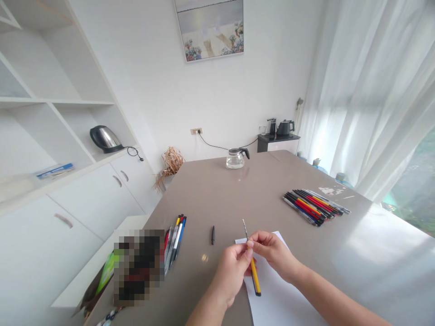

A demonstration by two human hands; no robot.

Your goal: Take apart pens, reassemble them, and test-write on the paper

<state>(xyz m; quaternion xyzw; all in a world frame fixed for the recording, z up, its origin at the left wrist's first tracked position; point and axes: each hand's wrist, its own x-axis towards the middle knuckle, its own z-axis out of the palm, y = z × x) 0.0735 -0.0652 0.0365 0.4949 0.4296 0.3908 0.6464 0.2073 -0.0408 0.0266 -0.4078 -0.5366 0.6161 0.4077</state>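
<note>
Both hands meet over a white sheet of paper near the table's front edge. My left hand is closed around a yellow pen barrel that points down toward me. My right hand pinches the thin refill sticking out of the barrel's far end. A small black pen part lies on the table just left of the hands. A row of several assorted pens lies further left. A larger bunch of black, red and yellow pens lies to the right.
The grey-brown table carries a glass jug at its far edge. White cabinets and shelves with a steel kettle run along the left. A blurred patch covers something at the table's left corner. White curtains hang right.
</note>
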